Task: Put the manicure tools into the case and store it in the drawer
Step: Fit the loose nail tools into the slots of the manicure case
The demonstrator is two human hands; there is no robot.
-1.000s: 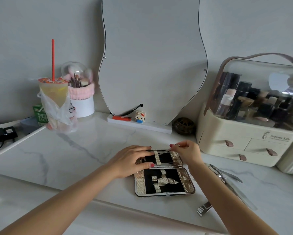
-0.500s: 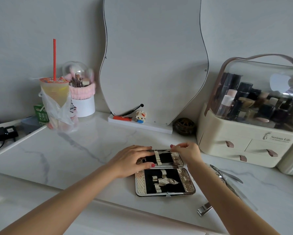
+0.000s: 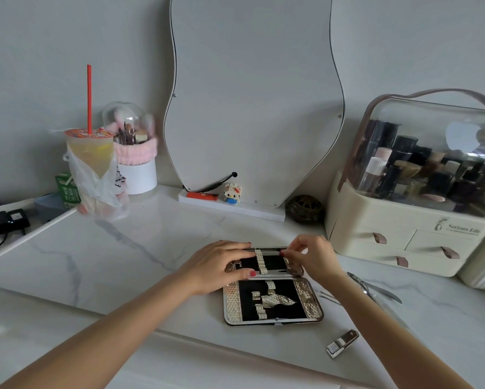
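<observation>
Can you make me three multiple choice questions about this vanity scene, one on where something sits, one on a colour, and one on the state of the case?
1. Where does the nail clipper lie?
A. inside the case
B. on the counter, right of the case's near corner
C. in a drawer

2. What colour is the straw in the drink cup?
A. red
B. green
C. black

3. What state is the manicure case in?
A. zipped shut
B. open flat on the counter
C. stored in the organizer

Answers:
1 B, the clipper rests on the marble beside the case, apart from it.
2 A, the straw standing up from the lid is red.
3 B, both black-lined halves show, with the left hand on the far half and the right hand pinching a slim tool at its top edge.
</observation>
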